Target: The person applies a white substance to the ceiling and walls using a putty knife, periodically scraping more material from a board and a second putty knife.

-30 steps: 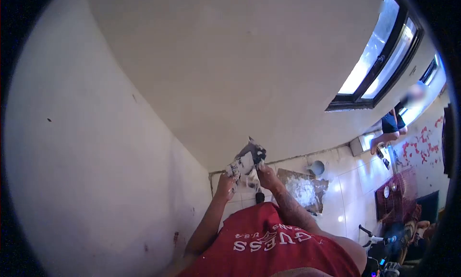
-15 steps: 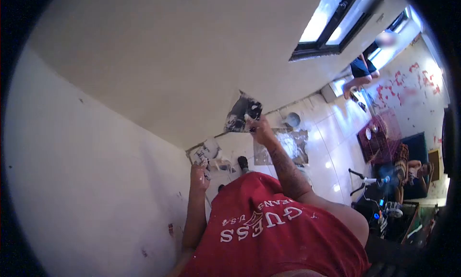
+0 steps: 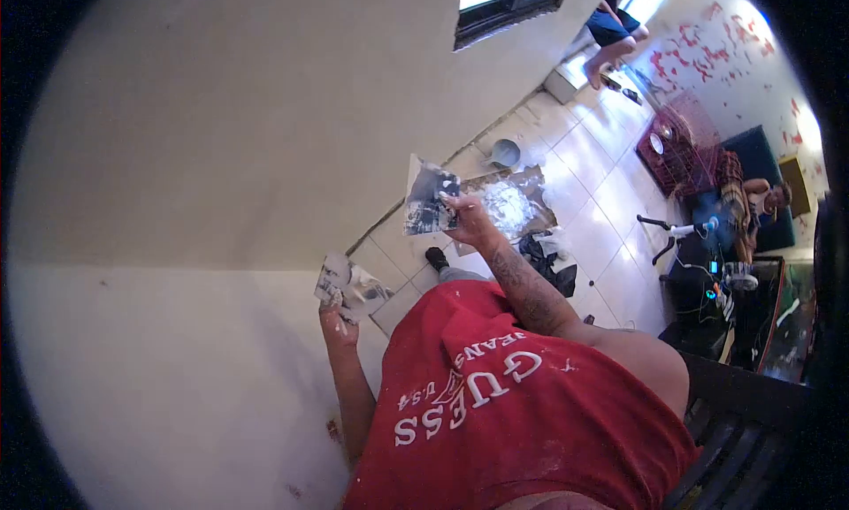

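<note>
My right hand (image 3: 470,220) is closed on a wide putty knife (image 3: 428,194), its dark blade smeared with white putty. The blade is held up in front of me, above the floor and near the long wall (image 3: 230,139). My left hand (image 3: 340,324), its fingers spotted with white, grips a second putty-smeared flat scraper (image 3: 332,278) low beside the corner of the two walls. A pale object (image 3: 367,296) shows just behind that hand; I cannot make out what it is.
A grey bucket (image 3: 505,153) stands by the wall's foot. Near it lies a sheet (image 3: 541,190) with white material, and a black plastic bag (image 3: 553,267). One person (image 3: 610,28) is by the window (image 3: 508,15); another person (image 3: 759,211) sits at right near a red crate (image 3: 676,148).
My view has turned, so the window and room sit further up and left. The right-hand blade has tilted more upright, and the left-hand scraper now shows its flat face.
</note>
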A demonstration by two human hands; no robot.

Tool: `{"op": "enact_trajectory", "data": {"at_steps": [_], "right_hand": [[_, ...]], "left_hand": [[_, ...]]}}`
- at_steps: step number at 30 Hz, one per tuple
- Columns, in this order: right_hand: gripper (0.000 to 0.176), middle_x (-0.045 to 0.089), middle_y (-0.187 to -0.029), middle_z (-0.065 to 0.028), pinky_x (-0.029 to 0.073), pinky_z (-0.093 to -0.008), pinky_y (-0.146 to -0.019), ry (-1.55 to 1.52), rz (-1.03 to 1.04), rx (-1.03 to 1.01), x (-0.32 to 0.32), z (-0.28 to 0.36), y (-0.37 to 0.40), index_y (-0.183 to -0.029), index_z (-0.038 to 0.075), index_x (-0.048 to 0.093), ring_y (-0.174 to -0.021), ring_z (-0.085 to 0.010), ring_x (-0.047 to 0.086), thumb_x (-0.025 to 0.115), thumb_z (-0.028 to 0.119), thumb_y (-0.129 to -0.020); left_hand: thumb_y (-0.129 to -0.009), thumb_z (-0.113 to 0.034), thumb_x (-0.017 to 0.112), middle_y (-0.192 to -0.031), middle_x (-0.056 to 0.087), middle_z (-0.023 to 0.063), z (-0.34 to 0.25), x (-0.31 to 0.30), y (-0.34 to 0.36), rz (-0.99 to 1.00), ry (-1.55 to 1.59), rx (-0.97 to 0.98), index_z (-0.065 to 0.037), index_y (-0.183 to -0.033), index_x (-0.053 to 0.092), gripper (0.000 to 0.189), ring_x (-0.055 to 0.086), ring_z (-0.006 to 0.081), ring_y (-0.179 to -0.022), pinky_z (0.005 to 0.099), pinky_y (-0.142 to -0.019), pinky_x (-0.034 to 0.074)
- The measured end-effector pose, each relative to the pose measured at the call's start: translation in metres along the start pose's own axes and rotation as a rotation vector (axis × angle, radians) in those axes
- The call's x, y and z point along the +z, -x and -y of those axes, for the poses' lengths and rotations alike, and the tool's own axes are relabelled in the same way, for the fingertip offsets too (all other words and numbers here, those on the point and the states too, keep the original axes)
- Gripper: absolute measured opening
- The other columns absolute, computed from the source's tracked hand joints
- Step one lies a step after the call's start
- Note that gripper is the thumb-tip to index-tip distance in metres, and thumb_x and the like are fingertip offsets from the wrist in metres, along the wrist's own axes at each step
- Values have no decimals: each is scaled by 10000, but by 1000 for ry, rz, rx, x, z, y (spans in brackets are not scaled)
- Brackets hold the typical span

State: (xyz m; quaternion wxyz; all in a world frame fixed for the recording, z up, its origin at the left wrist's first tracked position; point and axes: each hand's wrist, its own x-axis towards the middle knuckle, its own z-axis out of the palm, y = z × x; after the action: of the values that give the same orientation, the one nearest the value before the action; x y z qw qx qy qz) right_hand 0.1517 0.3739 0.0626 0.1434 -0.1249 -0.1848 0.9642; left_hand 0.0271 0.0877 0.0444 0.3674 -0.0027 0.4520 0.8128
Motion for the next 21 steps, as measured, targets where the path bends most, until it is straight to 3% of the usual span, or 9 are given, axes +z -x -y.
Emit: {"op": "enact_trajectory", "data": {"at_steps": [3, 6, 9, 11, 12, 15, 18, 20, 21], "right_hand": [[288, 573, -910, -83, 461, -354, -762, -45, -136, 32, -55, 5, -20, -1007, 36, 481, -817, -200, 570, 514, 113, -732], [269, 579, -889, -91, 474, -345, -748, 107, -147, -77, -57, 61, -31, -993, 25, 490, -794, -209, 579, 517, 110, -739], [251, 573, -886, -92, 491, -365, -717, 219, -233, -270, -92, 168, -61, -989, 30, 488, -781, -215, 581, 529, 102, -752], [246, 560, -882, -90, 481, -382, -742, 443, -355, -459, -151, 261, -89, -981, 10, 476, -775, -224, 575, 540, 76, -754], [236, 559, -875, -95, 479, -388, -744, 357, -345, -492, -201, 310, -108, -980, 9, 473, -782, -227, 573, 528, 69, -758], [238, 556, -890, -100, 472, -406, -752, 245, -339, -634, -180, 389, -98, -1004, 15, 465, -794, -235, 571, 483, 27, -767], [378, 533, -1018, -129, 443, -420, -809, 240, -19, -951, -81, 434, -104, -1129, 38, 416, -909, -266, 541, 465, 10, -755], [396, 515, -1064, -140, 426, -404, -837, 403, 243, -959, 19, 465, -90, -1147, 34, 405, -963, -274, 517, 479, 34, -758], [401, 512, -1073, -144, 417, -405, -845, 851, 61, -1094, 8, 519, -108, -1154, 34, 399, -965, -278, 517, 493, 67, -766]], "left_hand": [[-765, -102, 500, -1089, 474, 122, 4, 1, -8, -48, 30, -19, -14, -1126, 396, 386, 489, 247, -969, 371, -821, 431], [-785, -166, 466, -1105, 462, 142, 6, 13, -7, -76, 55, -6, 7, -1135, 381, 400, 477, 268, -982, 386, -848, 412], [-791, -156, 439, -1079, 482, 150, 2, 34, -10, -181, 63, -21, 26, -1109, 403, 368, 485, 260, -970, 359, -847, 400], [-763, -122, 464, -1115, 460, 135, 6, 33, -20, -142, 196, -41, -9, -1139, 389, 400, 466, 265, -1000, 392, -862, 391], [-750, -105, 477, -1133, 449, 128, 5, 32, -25, -117, 262, -43, -26, -1154, 381, 423, 456, 268, -1014, 408, -869, 387], [-782, -144, 466, -1101, 471, 154, -3, 49, -29, -85, -23, 133, 15, -1108, 422, 365, 457, 265, -1018, 348, -847, 389], [-767, -145, 485, -1174, 421, 117, -34, 119, -31, 17, 125, 143, -36, -1210, 327, 483, 458, 248, -1021, 317, -810, 438], [-775, -230, 505, -1186, 416, 107, -9, 74, -56, -46, 126, 72, -54, -1213, 341, 499, 456, 244, -1029, 353, -822, 430], [-774, -251, 510, -1187, 416, 104, -10, 80, -51, -69, 139, 23, -60, -1210, 349, 503, 452, 244, -1034, 368, -829, 425]]}}
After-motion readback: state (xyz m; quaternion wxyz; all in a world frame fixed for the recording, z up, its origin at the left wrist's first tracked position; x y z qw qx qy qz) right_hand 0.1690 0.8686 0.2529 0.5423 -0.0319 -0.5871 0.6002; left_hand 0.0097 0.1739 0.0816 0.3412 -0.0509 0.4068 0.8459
